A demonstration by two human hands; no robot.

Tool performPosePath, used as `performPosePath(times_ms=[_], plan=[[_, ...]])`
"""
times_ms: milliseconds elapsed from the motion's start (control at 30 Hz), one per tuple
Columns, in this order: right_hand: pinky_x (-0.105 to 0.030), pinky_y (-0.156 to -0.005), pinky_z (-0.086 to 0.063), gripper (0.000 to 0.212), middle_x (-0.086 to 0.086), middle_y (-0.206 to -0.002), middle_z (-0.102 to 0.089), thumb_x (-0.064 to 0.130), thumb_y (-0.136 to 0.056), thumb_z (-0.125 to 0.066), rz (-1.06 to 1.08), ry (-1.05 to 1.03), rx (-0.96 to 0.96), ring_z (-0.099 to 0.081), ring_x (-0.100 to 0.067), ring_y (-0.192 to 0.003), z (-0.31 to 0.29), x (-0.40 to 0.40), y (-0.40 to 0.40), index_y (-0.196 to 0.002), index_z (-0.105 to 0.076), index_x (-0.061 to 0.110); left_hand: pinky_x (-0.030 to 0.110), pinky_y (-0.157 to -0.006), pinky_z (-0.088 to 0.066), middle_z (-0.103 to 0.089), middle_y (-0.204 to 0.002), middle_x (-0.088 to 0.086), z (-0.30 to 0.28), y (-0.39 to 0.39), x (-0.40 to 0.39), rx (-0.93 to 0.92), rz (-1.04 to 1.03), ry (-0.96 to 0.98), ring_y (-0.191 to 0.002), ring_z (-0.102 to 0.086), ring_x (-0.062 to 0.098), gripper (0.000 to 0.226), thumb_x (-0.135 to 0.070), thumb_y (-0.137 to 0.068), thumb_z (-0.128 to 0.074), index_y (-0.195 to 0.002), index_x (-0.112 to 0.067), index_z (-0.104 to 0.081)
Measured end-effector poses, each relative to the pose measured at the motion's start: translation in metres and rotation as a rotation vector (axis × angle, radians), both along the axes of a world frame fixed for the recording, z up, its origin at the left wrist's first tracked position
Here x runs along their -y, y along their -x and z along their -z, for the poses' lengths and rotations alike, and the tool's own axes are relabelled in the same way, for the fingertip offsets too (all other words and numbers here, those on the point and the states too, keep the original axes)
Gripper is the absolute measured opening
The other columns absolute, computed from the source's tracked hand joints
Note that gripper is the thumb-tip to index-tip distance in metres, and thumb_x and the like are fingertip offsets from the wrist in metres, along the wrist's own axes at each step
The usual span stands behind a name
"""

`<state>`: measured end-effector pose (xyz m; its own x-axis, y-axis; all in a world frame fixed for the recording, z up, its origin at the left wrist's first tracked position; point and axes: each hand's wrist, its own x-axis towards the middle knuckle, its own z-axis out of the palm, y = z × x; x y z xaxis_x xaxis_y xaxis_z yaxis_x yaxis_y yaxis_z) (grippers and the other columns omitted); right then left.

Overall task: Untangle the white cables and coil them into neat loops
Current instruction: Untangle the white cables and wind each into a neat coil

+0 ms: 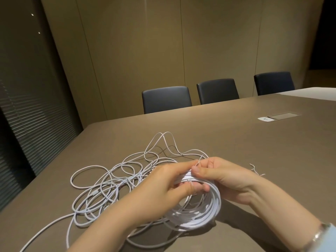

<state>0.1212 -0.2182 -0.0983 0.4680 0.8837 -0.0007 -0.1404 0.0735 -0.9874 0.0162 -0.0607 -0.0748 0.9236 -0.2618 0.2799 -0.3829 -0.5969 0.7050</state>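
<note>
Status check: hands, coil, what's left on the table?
Left hand and right hand both grip the coiled bundle, pinching a thin tie at its top. Loose tangle remains on table. Nothing blocking.

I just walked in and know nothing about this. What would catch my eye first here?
Two bare hands at the near edge of the table: the left hand and right hand both hold a neat coil of white cable, seemingly fastening it with a thin tie. Just left of them sprawls a tangle of white cables. Three dark chairs stand along the far side.
</note>
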Motion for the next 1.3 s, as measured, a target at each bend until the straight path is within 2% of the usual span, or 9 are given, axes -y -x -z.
performPosePath(times_ms=[133, 267, 500, 567, 700, 867, 967, 1067, 1300], plan=[[-0.019, -0.059, -0.042, 0.020, 0.006, -0.057, -0.064, 0.025, -0.087, -0.059, -0.050, -0.003, -0.006, -0.050, -0.005, -0.049, -0.002, 0.000, 0.002, -0.087, -0.076, 0.014, 0.031, -0.104, -0.045, -0.070, -0.118, -0.002, 0.001, 0.000, -0.007, -0.089, 0.069, 0.116, -0.117, -0.061, 0.019, 0.040, -0.011, -0.094, -0.062, -0.133, -0.021, -0.058], [-0.014, -0.056, -0.043, 0.046, 0.007, -0.059, -0.064, 0.030, -0.084, -0.064, -0.065, 0.006, -0.019, -0.051, -0.001, -0.047, -0.002, 0.002, 0.001, -0.121, -0.064, 0.003, 0.022, -0.099, -0.046, -0.072, -0.115, -0.005, 0.002, -0.002, -0.008, -0.089, 0.033, 0.204, -0.116, -0.062, 0.008, 0.041, -0.010, -0.091, -0.066, -0.130, -0.020, -0.060], [-0.018, -0.060, -0.047, 0.099, 0.001, -0.065, -0.067, 0.046, -0.060, -0.087, -0.001, -0.026, 0.020, -0.055, -0.006, -0.050, 0.000, 0.002, 0.002, -0.127, -0.049, -0.016, 0.009, -0.069, -0.048, -0.076, -0.082, 0.005, -0.002, 0.003, -0.001, -0.038, 0.020, 0.404, -0.073, -0.070, 0.004, 0.029, -0.001, -0.084, -0.068, -0.111, -0.011, -0.071], [-0.018, -0.059, -0.049, 0.084, -0.004, -0.068, -0.065, 0.045, -0.061, -0.086, 0.012, -0.062, 0.016, -0.056, -0.008, -0.053, -0.002, 0.004, 0.002, -0.117, -0.061, -0.012, 0.009, -0.055, -0.039, -0.069, -0.064, -0.005, -0.002, 0.002, -0.002, -0.050, -0.024, 0.445, -0.053, -0.054, 0.004, 0.025, -0.008, -0.080, -0.072, -0.105, -0.012, -0.075], [-0.027, -0.071, -0.051, 0.045, -0.009, -0.077, -0.065, 0.048, -0.067, -0.081, 0.056, -0.057, 0.183, -0.060, -0.015, -0.069, -0.008, 0.007, 0.004, -0.087, -0.075, 0.008, 0.020, -0.049, -0.029, -0.066, -0.064, 0.002, -0.003, 0.001, -0.006, -0.102, -0.076, 0.498, -0.058, -0.041, 0.015, 0.027, -0.024, -0.072, -0.074, -0.097, -0.017, -0.079], [-0.026, -0.073, -0.054, 0.045, -0.007, -0.083, -0.069, 0.038, -0.060, -0.088, 0.206, -0.238, 0.206, -0.067, -0.019, -0.077, -0.013, 0.011, 0.001, -0.095, -0.075, 0.014, 0.014, -0.048, -0.029, -0.060, -0.057, -0.009, -0.003, 0.001, -0.009, -0.130, -0.122, 0.476, -0.049, -0.040, 0.005, 0.030, -0.026, -0.069, -0.075, -0.095, -0.011, -0.078], [-0.026, -0.077, -0.053, 0.035, -0.007, -0.086, -0.071, 0.035, -0.063, -0.087, 0.186, -0.206, 0.352, -0.068, -0.020, -0.082, -0.017, 0.014, 0.007, -0.092, -0.078, 0.015, 0.017, -0.047, -0.026, -0.050, -0.051, -0.010, -0.003, 0.002, -0.012, -0.184, -0.118, 0.437, -0.047, -0.033, 0.005, 0.026, -0.027, -0.073, -0.078, -0.095, -0.012, -0.079], [-0.024, -0.075, -0.052, 0.014, -0.006, -0.085, -0.073, 0.012, -0.073, -0.080, 0.190, -0.170, 0.469, -0.069, -0.018, -0.081, -0.022, 0.016, 0.012, -0.086, -0.080, 0.014, 0.018, -0.046, -0.024, -0.043, -0.048, -0.011, -0.003, 0.002, -0.015, -0.213, -0.104, 0.431, -0.045, -0.031, 0.005, 0.026, -0.027, -0.076, -0.076, -0.096, -0.011, -0.079], [-0.024, -0.072, -0.053, 0.013, -0.009, -0.082, -0.073, 0.004, -0.069, -0.077, 0.209, -0.188, 0.508, -0.069, -0.021, -0.078, -0.023, 0.014, 0.018, -0.076, -0.078, 0.015, 0.018, -0.045, -0.018, -0.027, -0.052, -0.004, -0.003, 0.000, -0.020, -0.295, -0.059, 0.468, -0.046, -0.022, 0.007, 0.023, -0.028, -0.078, -0.076, -0.094, -0.012, -0.079]])
